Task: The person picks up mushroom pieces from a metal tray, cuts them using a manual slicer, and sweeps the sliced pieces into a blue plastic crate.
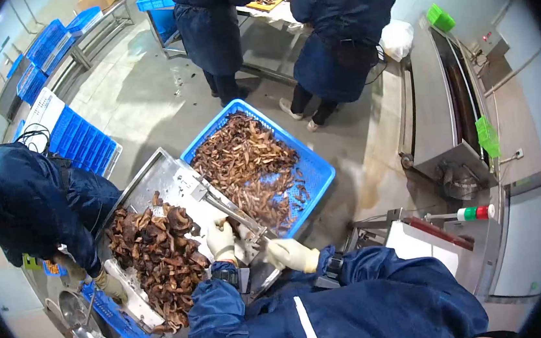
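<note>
The left hand (220, 239), gloved in pale rubber, had its grip closed around a small dark piece (222, 223) held up against a metal blade mechanism (232, 213) on the steel tabletop (154, 174). The right hand (290, 254), gloved the same, rested just right of the left with its fingers curled; whether its grip held anything could not be told. Left of the left hand lay a heap of dark brown pieces (158, 251), touching the tabletop and reaching almost to the wrist. Beyond both hands, past the tabletop's far edge, stood a blue crate (319, 171) filled with thinner brown cut strips (250, 164). Further left of the heap, a co-worker's gloved hand (109, 285) hung by the tabletop's edge. Two more people in dark coats stood well beyond the crate.
</note>
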A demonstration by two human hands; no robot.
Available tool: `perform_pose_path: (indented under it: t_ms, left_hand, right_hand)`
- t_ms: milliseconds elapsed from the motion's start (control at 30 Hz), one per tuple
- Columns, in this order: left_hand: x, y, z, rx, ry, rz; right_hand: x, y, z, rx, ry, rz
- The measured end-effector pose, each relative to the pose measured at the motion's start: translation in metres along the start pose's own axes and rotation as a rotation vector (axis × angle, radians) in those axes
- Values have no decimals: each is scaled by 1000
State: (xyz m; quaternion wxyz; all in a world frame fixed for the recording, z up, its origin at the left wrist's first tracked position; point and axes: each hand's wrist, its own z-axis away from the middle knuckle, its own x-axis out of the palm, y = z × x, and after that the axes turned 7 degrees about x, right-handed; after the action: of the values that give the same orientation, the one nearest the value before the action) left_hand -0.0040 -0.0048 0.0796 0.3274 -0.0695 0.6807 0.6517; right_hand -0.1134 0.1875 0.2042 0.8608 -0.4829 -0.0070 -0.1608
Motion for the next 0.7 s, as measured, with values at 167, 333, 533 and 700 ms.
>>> perform_pose_path:
  t_ms: [167, 333, 533, 700]
  left_hand:
    - [9, -22, -3, 24, -4, 110]
    - [-7, 12, -11, 2, -22, -103]
    - [4, -13, -18, 87, 41, -41]
    - [-21, 36, -25, -78, -45, -81]
  right_hand:
    - [-9, 22, -2, 46, 32, 159]
    - [18, -57, 1, 27, 134, -90]
    - [-13, 39, -10, 69, 62, 67]
    - [19, -82, 3, 18, 116, -56]
